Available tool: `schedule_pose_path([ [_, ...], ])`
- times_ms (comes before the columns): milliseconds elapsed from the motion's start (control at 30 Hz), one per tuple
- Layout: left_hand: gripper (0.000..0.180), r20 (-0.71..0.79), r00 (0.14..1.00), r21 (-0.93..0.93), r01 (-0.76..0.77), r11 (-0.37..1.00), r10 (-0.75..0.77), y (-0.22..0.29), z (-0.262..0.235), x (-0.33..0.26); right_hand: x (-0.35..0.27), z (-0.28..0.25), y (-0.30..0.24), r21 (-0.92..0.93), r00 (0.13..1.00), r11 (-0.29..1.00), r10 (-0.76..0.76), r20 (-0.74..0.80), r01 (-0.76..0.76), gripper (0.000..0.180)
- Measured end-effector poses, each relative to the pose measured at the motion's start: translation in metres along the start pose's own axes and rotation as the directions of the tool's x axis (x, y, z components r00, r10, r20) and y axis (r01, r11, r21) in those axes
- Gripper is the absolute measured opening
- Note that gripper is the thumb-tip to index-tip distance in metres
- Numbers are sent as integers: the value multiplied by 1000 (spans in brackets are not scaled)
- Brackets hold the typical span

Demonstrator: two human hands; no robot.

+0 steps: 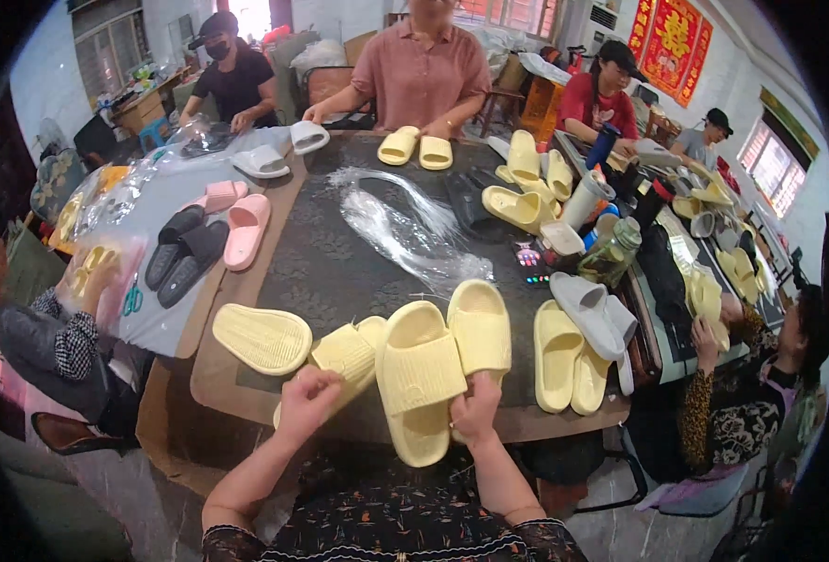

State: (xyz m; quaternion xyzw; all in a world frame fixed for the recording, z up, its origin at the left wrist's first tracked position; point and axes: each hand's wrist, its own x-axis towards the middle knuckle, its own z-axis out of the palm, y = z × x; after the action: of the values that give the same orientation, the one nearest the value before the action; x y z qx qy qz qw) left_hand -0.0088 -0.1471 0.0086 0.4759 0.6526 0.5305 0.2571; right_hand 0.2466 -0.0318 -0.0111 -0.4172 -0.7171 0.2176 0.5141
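- We are closing our right hand (476, 412) on a pale yellow slide sandal (419, 379) at the lower centre of the frame — fingers pinching its lower right edge, so the sandal is sitting up and to the left of the grip.
- That sandal is lying strap-up over the near table edge (246, 412), its long axis running nearly top to bottom of the frame, one end pointing down toward us and hanging past the edge.
- We are curling our left hand (307, 401) onto a second yellow sandal (347, 356), lying sole-up and slanting from lower left to upper right, just left of the first; the fingers are gripping its near end.
- A third yellow sandal (479, 326) is lying just right of the held one, its long axis also near vertical.
- Another sole-up sandal (262, 337) is resting further left — clear of both hands.
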Motion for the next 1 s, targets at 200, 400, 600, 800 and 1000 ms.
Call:
schedule_pose_path([
  [200,23,249,958,24,-156,987,145,71,22,-28,43,-78,-18,-337,941,933,-220,-258,126,10],
  [400,50,448,879,67,-217,974,165,55,58,-30,123,-162,4,-682,914,609,248,-321,-404,15],
  [600,50,476,849,155,-336,929,228,34,40,-21,171,-207,79,-686,879,552,246,-409,-474,25],
  [800,68,246,896,500,-445,743,371,38,20,3,162,-203,102,-772,857,387,329,-395,-505,40],
  [1000,90,172,926,693,-357,627,336,10,17,54,102,-128,3,-485,953,830,300,-30,-276,44],
])
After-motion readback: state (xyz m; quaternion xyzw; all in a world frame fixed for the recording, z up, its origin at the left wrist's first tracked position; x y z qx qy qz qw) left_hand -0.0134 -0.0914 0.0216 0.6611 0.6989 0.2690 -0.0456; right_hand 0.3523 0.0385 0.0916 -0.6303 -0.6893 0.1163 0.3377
